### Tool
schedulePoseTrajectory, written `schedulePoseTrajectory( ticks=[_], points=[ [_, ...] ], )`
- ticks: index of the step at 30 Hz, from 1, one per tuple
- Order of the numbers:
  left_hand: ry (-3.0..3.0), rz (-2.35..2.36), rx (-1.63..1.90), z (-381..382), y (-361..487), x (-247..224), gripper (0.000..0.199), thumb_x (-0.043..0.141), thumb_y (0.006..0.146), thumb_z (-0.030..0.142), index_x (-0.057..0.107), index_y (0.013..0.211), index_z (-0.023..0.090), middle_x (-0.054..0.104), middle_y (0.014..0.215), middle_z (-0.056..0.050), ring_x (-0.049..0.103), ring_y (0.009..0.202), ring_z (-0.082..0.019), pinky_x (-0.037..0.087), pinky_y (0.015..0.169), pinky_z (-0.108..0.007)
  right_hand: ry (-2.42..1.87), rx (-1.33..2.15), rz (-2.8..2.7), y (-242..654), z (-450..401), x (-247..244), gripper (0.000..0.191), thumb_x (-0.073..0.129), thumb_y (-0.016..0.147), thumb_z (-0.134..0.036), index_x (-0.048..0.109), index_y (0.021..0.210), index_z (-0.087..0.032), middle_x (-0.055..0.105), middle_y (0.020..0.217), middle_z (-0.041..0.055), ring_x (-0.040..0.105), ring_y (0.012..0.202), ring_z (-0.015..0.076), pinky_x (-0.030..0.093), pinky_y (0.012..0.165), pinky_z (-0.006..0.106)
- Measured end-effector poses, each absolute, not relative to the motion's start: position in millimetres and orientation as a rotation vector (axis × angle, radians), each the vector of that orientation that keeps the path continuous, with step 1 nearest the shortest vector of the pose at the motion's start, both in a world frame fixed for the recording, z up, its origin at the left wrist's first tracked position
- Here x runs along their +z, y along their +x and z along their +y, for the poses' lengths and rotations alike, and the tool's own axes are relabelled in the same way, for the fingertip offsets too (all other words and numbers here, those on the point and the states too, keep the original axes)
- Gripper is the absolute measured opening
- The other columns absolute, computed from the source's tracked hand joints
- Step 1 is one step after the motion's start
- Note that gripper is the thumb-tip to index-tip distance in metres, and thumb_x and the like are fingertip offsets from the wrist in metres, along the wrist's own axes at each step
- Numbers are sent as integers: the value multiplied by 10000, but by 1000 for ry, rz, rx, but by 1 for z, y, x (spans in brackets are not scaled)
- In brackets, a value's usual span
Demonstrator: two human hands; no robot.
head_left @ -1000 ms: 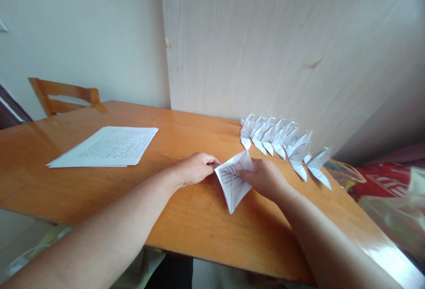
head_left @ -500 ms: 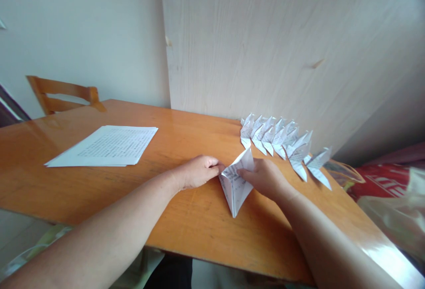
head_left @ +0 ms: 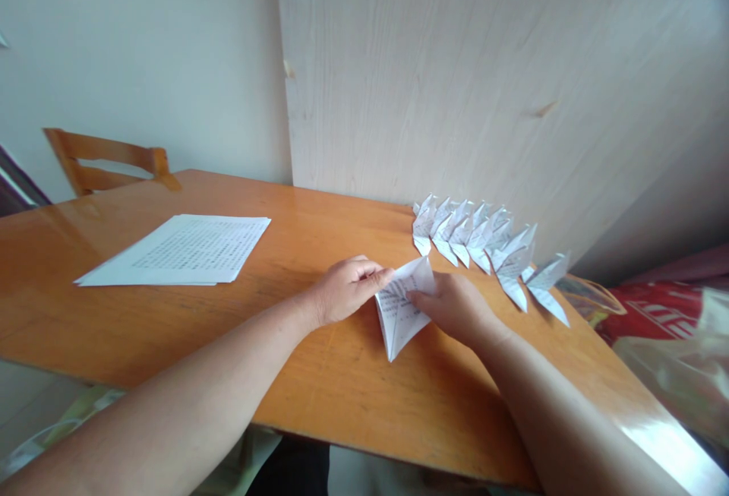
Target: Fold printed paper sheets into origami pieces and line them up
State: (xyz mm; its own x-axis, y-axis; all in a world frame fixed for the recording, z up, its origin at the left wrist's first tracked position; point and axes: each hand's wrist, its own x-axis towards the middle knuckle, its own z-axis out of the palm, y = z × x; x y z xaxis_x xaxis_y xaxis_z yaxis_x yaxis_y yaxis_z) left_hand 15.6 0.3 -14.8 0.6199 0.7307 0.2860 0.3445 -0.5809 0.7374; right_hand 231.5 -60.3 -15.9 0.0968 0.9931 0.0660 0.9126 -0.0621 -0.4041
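Observation:
Between my hands is a folded sheet of printed paper, kite-shaped, its point turned down toward me just over the table. My left hand pinches its upper left corner between thumb and fingers. On the right edge, my right hand grips it, thumb on the near face and the other fingers hidden behind. Beyond my right hand stand several folded paper figures made of the same printed paper, set close together in rows. One more figure is apart at their right end.
A stack of printed sheets lies on the left of the wooden table. A wooden chair is beyond the far left edge. Behind the table rises a pale wood panel. Red and whitish bags are at the right edge.
My left thumb has come onto the near face of the folded paper at its upper left corner. The paper has flattened and its lower point has shifted slightly left and up.

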Motion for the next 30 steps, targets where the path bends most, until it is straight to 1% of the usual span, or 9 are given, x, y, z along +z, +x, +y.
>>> schedulePoseTrajectory(
  ticks=[4,7,11,16,19,21,23,27,30],
  points=[
    [2403,887,946,-3,22,-14,194,635,880,388,716,920,216,668,892,-31,605,861,-187,445,791,-304,-2087,174,-1969,225,-62,-13,224,563,867,-414,683,861,-225,715,770,43,640,692,196,309,554,263],
    [2540,926,991,-4,26,-17,102,619,878,286,689,858,214,673,834,-26,600,813,-182,421,746,-302,-2097,67,-2041,220,-64,-10,212,545,874,-393,664,834,-221,714,790,47,635,709,194,289,552,265],
    [2607,1013,1009,-6,28,-17,86,591,869,227,621,791,208,679,784,-14,597,735,-169,398,705,-307,-2067,6,-2106,216,-66,-10,194,524,891,-365,648,836,-227,720,831,37,634,728,186,289,571,266],
    [2586,1071,1008,-10,29,-17,95,578,857,216,567,763,209,658,762,-9,578,688,-159,390,659,-292,-2053,-9,-2104,215,-67,-10,282,482,934,-433,635,822,-225,716,807,40,632,713,190,279,562,271],
    [2482,1017,1012,-8,27,-17,129,559,897,296,579,804,209,659,802,-14,587,726,-160,416,674,-281,-2057,8,-2082,216,-67,-10,312,467,943,-451,637,813,-224,714,793,46,632,698,193,276,560,275],
    [2367,979,1017,-3,23,-16,198,493,943,352,588,846,208,665,836,-17,599,767,-164,441,703,-280,-2069,29,-2058,217,-66,-11,318,469,939,-452,643,811,-220,715,789,56,634,693,200,278,556,280],
    [2239,1003,1026,4,18,-16,245,420,969,341,589,853,206,671,850,-18,614,805,-169,461,740,-285,-2088,54,-2027,218,-66,-11,333,471,937,-464,651,810,-214,714,778,67,635,686,207,282,552,283],
    [2011,1155,927,13,11,-18,157,480,896,259,621,879,192,697,876,-29,640,867,-191,479,781,-305,-2094,99,-2000,219,-64,-12,358,467,938,-483,665,816,-210,712,768,76,636,677,212,293,550,287],
    [1918,1125,777,11,10,-18,199,504,889,310,655,876,182,716,895,-38,642,872,-204,480,781,-313,-2088,111,-1979,220,-65,-12,355,472,935,-480,667,814,-209,712,761,78,639,675,218,298,550,290]
  ],
)
